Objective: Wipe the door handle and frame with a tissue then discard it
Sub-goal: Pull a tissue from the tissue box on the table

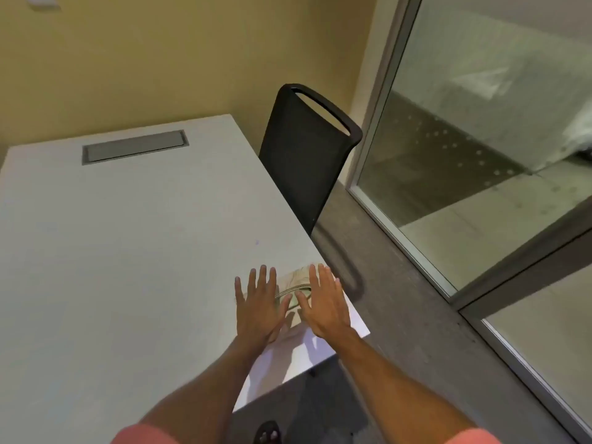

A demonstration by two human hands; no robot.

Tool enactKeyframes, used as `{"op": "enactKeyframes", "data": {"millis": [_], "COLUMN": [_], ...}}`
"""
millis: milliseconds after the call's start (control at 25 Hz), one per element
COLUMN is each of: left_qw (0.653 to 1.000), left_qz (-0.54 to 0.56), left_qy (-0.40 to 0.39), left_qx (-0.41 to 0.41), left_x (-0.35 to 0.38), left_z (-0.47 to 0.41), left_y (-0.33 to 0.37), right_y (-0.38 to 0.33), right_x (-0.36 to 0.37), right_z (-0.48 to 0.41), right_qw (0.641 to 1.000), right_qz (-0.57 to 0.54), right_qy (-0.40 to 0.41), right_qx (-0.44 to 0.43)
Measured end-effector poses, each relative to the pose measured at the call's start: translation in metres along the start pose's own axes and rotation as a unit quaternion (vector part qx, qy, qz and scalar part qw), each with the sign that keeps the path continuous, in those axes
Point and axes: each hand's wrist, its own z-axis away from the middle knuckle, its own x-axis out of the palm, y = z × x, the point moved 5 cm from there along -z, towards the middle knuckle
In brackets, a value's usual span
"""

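Note:
A tissue box [294,282] with a pale patterned top and an oval slot lies near the right front corner of the white table [128,251]. My left hand [259,304] hovers over the box's left side, fingers spread and holding nothing. Over the box's right side, my right hand [326,299] is spread the same way, also holding nothing. Most of the box is hidden under both hands. A metal-framed glass partition or door [448,277] runs along the right. No door handle is in view.
A black chair [304,155] stands at the table's right edge, pushed in. A grey cable hatch [134,146] is set into the far part of the tabletop. Grey carpet floor [400,315] runs between table and glass. A yellow wall lies behind.

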Motion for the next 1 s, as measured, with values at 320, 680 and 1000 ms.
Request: {"op": "enactKeyframes", "data": {"millis": [320,680,1000], "left_qw": [0.999,0.998,0.999], "left_qz": [-0.023,-0.016,-0.016], "left_qy": [-0.040,-0.054,-0.032], "left_qx": [-0.025,-0.011,-0.009], "left_x": [0.032,0.054,0.055], "left_z": [0.006,0.006,0.009], "left_y": [-0.024,-0.025,-0.025], "right_y": [-0.027,-0.036,-0.047], "right_x": [0.017,0.017,0.019], "right_z": [-0.011,-0.035,-0.039], "right_qw": [0.999,0.996,0.988], "right_qz": [-0.021,0.032,0.123], "right_qy": [0.041,-0.075,-0.095], "right_qx": [-0.024,0.028,-0.011]}}
